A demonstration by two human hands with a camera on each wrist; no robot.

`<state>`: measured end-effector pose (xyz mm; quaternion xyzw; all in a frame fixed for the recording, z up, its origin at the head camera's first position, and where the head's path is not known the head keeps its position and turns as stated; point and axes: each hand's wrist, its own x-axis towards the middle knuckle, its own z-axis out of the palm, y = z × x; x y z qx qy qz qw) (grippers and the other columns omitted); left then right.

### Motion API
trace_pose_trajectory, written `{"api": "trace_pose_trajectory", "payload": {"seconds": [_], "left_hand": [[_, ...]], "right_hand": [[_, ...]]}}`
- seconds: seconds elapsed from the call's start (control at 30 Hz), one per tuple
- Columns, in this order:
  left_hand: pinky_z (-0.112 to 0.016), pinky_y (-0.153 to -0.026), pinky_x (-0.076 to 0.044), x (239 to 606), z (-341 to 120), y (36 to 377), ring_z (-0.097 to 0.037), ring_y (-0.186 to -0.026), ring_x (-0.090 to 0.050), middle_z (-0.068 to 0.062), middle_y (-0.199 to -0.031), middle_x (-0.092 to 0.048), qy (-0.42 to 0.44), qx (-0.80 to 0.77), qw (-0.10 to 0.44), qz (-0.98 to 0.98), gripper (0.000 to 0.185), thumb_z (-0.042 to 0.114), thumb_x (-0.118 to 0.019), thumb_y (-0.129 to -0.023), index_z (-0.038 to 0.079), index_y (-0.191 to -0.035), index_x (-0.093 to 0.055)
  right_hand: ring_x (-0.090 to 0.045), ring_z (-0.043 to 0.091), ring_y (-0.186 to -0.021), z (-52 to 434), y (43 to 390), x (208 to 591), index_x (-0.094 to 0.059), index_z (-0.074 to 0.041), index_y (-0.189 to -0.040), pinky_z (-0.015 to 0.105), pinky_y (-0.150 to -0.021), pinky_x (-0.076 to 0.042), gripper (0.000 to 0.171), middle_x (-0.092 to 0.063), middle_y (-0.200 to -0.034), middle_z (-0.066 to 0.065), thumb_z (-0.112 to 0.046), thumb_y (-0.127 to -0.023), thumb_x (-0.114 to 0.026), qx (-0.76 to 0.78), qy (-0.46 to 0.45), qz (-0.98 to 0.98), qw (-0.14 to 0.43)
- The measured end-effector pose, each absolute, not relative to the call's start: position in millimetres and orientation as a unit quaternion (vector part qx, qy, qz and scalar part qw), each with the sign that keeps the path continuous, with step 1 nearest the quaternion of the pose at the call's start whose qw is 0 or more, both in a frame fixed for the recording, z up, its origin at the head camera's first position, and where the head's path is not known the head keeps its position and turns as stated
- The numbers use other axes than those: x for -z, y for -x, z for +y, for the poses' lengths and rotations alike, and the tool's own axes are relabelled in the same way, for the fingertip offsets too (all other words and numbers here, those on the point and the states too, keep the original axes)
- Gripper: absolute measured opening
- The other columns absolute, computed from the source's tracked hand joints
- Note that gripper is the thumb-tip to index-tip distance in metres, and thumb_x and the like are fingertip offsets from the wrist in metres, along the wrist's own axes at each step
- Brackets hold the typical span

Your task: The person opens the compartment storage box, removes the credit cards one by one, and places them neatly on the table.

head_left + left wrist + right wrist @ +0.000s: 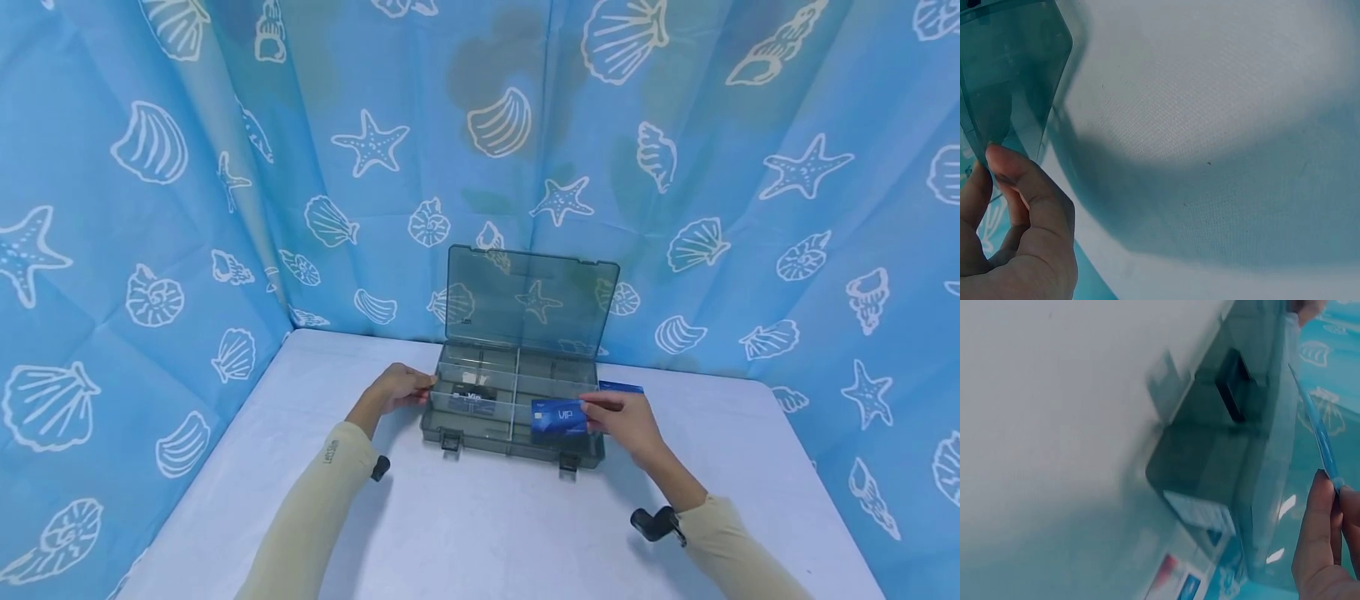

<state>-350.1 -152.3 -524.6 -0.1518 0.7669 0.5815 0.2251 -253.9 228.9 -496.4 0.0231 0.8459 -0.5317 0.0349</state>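
Note:
A translucent grey plastic organizer box (480,433) lies on the table with its hinged lid (532,300) standing up at the back. Thin dividers split its inside into compartments. At the box's left wall, my left hand (403,387) pinches the rim between thumb and fingers; the left wrist view shows the hand (1029,231) at that edge. My right hand (621,419) pinches a blue VIP card (558,416) by its right end, over the front right compartment. Seen edge-on in the right wrist view, the card (1317,428) tilts above the box. A dark VIP card (474,398) sits in the left side.
Another blue card (621,387) lies on the table by the box's back right corner, partly hidden. Two dark latches (450,442) hang at the box's front. A blue shell-print curtain (375,225) surrounds the white table (480,533) behind and at the sides.

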Motion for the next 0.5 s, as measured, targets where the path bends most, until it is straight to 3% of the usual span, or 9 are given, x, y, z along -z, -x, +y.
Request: {"api": "trace_pose_trajectory", "payload": {"seconds": [0.23, 0.5], "left_hand": [[-0.027, -0.071, -0.055, 523.3, -155.7, 344.7, -0.018, -0.08, -0.062, -0.011, -0.095, -0.063, 0.168, -0.576, 0.218, 0.769, 0.033, 0.02, -0.067, -0.094, -0.003, -0.117, -0.062], [-0.025, -0.069, -0.055, 516.8, -149.2, 344.7, -0.018, -0.08, -0.062, -0.011, -0.095, -0.063, 0.165, -0.576, 0.22, 0.77, 0.031, 0.019, -0.067, -0.094, -0.003, -0.115, -0.062]], "right_hand": [[-0.067, 0.026, -0.1, 252.3, 251.0, 495.8, -0.064, -0.003, -0.126, 0.038, -0.086, -0.054, 0.039, -0.058, -0.128, 0.021, -0.026, -0.095, -0.066, 0.547, -0.041, 0.836, 0.03], [-0.068, 0.02, -0.098, 293.8, 240.7, 497.6, -0.06, -0.001, -0.13, 0.027, -0.084, -0.054, 0.045, -0.055, -0.132, 0.024, -0.03, -0.096, -0.064, 0.551, -0.073, 0.831, 0.017]]}}
